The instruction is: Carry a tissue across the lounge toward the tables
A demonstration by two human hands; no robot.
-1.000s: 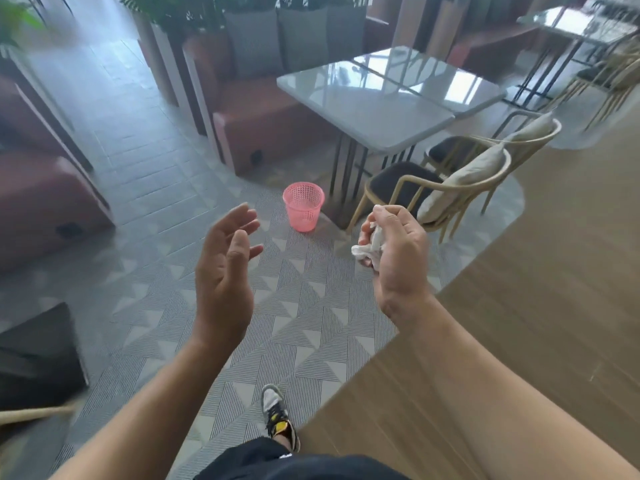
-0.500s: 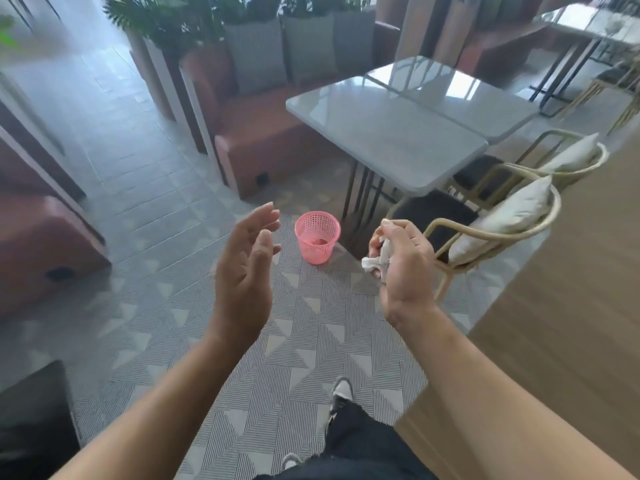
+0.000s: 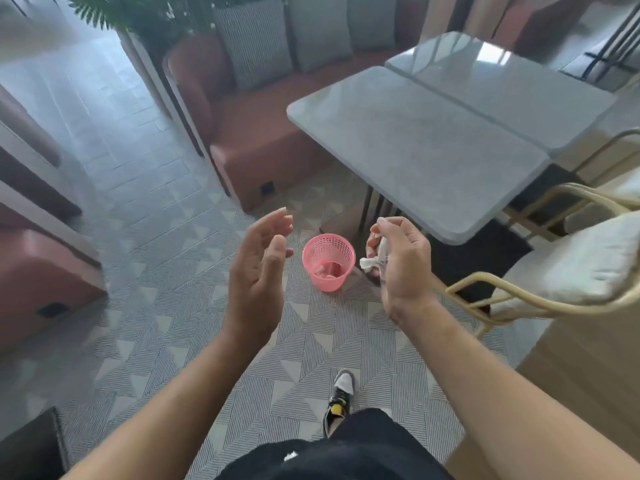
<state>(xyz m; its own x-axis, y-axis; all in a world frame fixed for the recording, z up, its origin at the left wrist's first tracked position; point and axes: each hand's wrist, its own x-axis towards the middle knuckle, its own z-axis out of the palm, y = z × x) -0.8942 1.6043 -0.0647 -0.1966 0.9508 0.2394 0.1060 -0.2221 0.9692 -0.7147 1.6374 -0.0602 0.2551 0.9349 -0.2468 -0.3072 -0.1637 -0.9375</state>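
The right hand (image 3: pixel 403 265) is curled round a crumpled white tissue (image 3: pixel 373 260), fingers and thumb pinching it so that a tuft sticks out toward the left hand. The left hand (image 3: pixel 258 275) is held up with nothing in it, its fingers straight and slightly spread, palm turned toward the right hand. Between the two hands, and lower down on the patterned carpet (image 3: pixel 166 327), stands a pink mesh wastebasket (image 3: pixel 329 263), upright, with something pale lying at its bottom. The tissue sits just to the right of the basket's rim as seen from the head camera, not yet over the opening.

Judged from this, the work in hand is dropping the tissue in the basket. To do it well, the right hand should come squarely above the opening before letting go, since light paper drifts and the mouth is small.

Beyond the right hand stands a grey marble-look table (image 3: pixel 415 147), with a cushioned rattan chair (image 3: pixel 561 271) further right. Beyond the left hand is a reddish sofa (image 3: pixel 256 133). A sneaker (image 3: pixel 341 398) shows below the hands.
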